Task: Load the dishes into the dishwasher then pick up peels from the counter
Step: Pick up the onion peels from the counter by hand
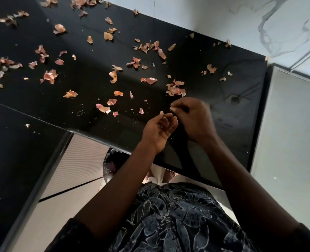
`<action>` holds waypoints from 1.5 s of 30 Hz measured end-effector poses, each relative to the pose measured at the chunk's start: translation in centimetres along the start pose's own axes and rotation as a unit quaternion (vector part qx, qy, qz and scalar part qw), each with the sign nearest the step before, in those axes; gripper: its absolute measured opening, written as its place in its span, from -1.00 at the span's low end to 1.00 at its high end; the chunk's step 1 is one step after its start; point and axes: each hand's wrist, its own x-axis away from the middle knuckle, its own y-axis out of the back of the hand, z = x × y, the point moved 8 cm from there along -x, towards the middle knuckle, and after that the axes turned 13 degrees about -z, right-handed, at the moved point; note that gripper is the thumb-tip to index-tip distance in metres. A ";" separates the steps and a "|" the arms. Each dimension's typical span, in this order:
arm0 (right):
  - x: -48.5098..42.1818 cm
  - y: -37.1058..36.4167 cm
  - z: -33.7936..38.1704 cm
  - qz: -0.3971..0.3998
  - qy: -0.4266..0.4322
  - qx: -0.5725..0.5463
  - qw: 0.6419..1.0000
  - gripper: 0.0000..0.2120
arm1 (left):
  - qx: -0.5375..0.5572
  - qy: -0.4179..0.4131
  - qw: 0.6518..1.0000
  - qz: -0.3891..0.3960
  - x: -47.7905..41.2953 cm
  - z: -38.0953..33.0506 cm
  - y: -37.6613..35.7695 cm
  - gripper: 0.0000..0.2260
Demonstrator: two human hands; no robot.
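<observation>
**Peels lying just past the right fingertips**

Thin, papery pink-and-orange onion peels are lying scattered over the glossy black stone counter, spreading from 9 o'clock round to 1 o'clock of the two hands; both hands are hovering together above the counter's near edge. The right hand is holding its fingers curled down with thumb and forefinger meeting, but blur is hiding whether a peel is being pinched, so I cannot tell. The left hand is facing palm-up, cupped just beside it at its 8 o'clock, fingers loosely bent inward; whether it is cradling gathered scraps I cannot tell either. The nearest clump is sitting at 12 o'clock of the right fingertips, just beyond them, its spread running roughly 9-to-3. The right hand is the nearer one, so the next pick is probably falling to it, with the left serving as the cup. Smaller flakes are lying near, at 10 o'clock of the left hand.
</observation>
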 end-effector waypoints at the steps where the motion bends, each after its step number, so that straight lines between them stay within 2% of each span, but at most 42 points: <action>1: -0.6 0.7 -1.2 -0.008 -0.047 -0.030 0.998 -0.86 | 0.002 0.004 1.000 0.005 -0.2 0.1 -0.2 -0.73; 4: -1.5 1.6 -3.6 0.000 -0.168 -0.165 0.972 -0.89 | -0.015 0.003 1.000 0.020 0.0 0.1 -0.6 -0.72; 6: -1.3 1.2 -3.0 0.037 -0.160 -0.177 0.970 -0.89 | -0.022 0.000 0.999 0.029 0.1 0.0 -0.9 -0.73; 8: -0.4 -0.1 -1.6 0.086 -0.129 -0.142 0.978 -0.88 | -0.021 -0.002 0.999 0.032 0.1 -0.2 -1.0 -0.74; 11: 1.0 -2.1 -0.6 0.133 -0.109 -0.123 0.977 -0.87 | -0.022 -0.009 0.999 0.032 0.0 -0.3 -0.9 -0.68; 13: 0.8 -2.2 -0.9 0.104 -0.126 -0.136 0.977 -0.88 | -0.012 -0.007 0.999 0.035 -0.2 -0.4 -0.8 -0.70; 15: -0.7 -1.0 -2.1 0.039 -0.165 -0.161 0.972 -0.89 | 0.003 0.006 0.999 0.040 -0.3 -0.4 -0.9 -0.72; 16: -1.9 -0.4 -3.0 0.006 -0.170 -0.146 0.975 -0.89 | 0.006 0.009 0.999 0.040 -0.3 -0.4 -0.9 -0.71; 18: -4.6 0.2 -5.0 -0.038 -0.132 -0.033 0.990 -0.83 | 0.009 0.012 0.999 0.040 -0.4 -0.4 -1.0 -0.67; 20: -6.9 -0.7 -6.6 -0.025 -0.078 0.086 0.993 -0.70 | 0.006 0.016 0.999 0.039 -0.5 -0.3 -1.0 -0.65; 22: -7.7 -2.6 -8.0 0.030 -0.045 0.152 0.987 -0.58 | 0.006 0.019 0.999 0.038 -0.4 -0.2 -1.1 -0.62; 23: -7.7 -3.4 -8.3 0.050 -0.030 0.173 0.983 -0.56 | 0.009 0.020 0.999 0.037 -0.4 -0.2 -1.2 -0.61; 25: -7.2 -4.0 -8.3 0.052 0.008 0.193 0.980 -0.67 | 0.012 0.020 0.999 0.036 -0.4 -0.4 -1.1 -0.61; 27: -6.6 -3.6 -8.2 0.026 0.029 0.185 0.982 -0.82 | 0.009 0.019 0.999 0.036 -0.3 -0.5 -1.0 -0.61; 29: -5.8 -2.6 -8.8 -0.002 0.015 0.182 0.983 -0.86 | 0.003 0.021 0.999 0.036 -0.3 -0.5 -0.9 -0.61; 31: -4.8 -1.4 -9.6 -0.027 -0.027 0.159 0.986 -0.86 | -0.001 0.022 0.999 0.039 -0.3 -0.4 -0.9 -0.62; 35: -2.4 1.1 -9.8 -0.080 -0.148 0.029 0.985 -0.84 | -0.008 0.027 0.999 0.046 -0.3 -0.4 -1.0 -0.65; 38: -0.9 2.2 -8.2 -0.100 -0.186 -0.039 0.977 -0.86 | -0.014 0.024 0.998 0.052 -0.3 -0.4 -1.2 -0.66; 40: -0.3 2.2 -6.3 -0.081 -0.168 -0.047 0.981 -0.86 | -0.017 0.023 0.998 0.056 -0.3 -0.4 -1.3 -0.66; 43: 0.8 0.3 -2.7 0.024 -0.078 0.020 0.996 -0.85 | -0.020 0.023 0.997 0.071 -0.2 -0.3 -1.4 -0.65; 45: 1.1 -0.4 -1.9 0.046 -0.049 0.040 0.997 -0.82 | -0.024 0.024 0.997 0.075 -0.1 -0.4 -1.3 -0.65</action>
